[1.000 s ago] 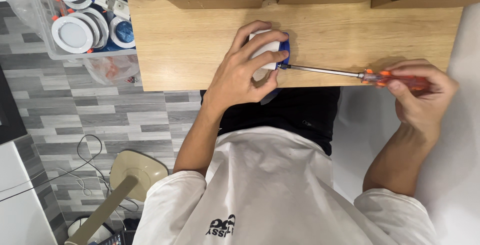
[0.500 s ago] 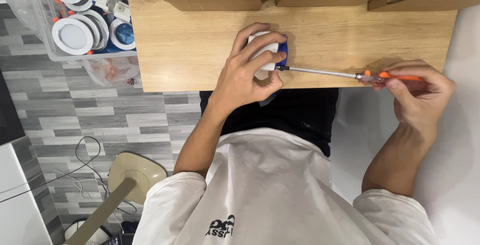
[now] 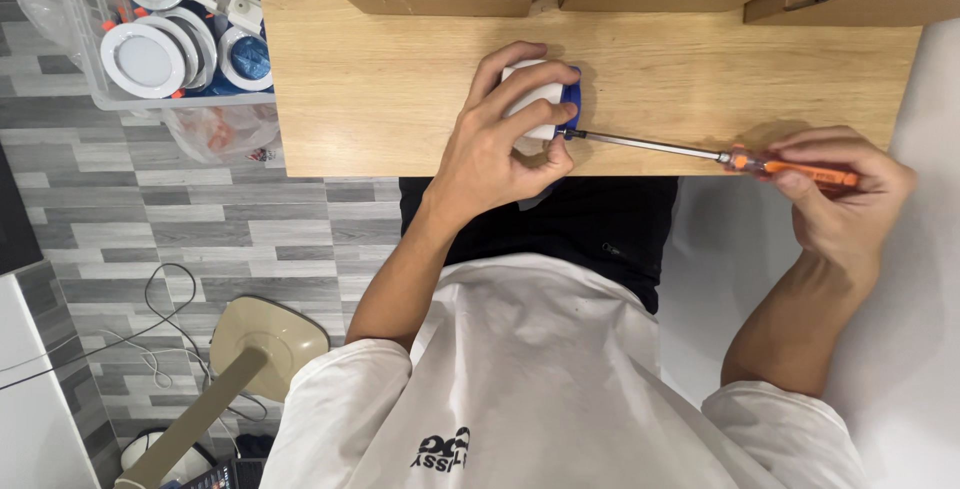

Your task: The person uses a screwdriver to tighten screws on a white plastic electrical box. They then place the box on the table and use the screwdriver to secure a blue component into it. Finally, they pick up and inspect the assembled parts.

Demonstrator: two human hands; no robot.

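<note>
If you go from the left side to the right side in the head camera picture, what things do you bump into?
Clear bin of round white lamps → left hand on a white and blue part → screwdriver's metal shaft → right hand on the orange handle.

table (image 3: 380, 99) was light wood grain | part (image 3: 535, 99) on it white with blue edge | screwdriver (image 3: 790, 164) right of it had orange handle, silver shaft | floor (image 3: 150, 209) left of table grey plank pattern | shirt (image 3: 540, 379) white
</note>
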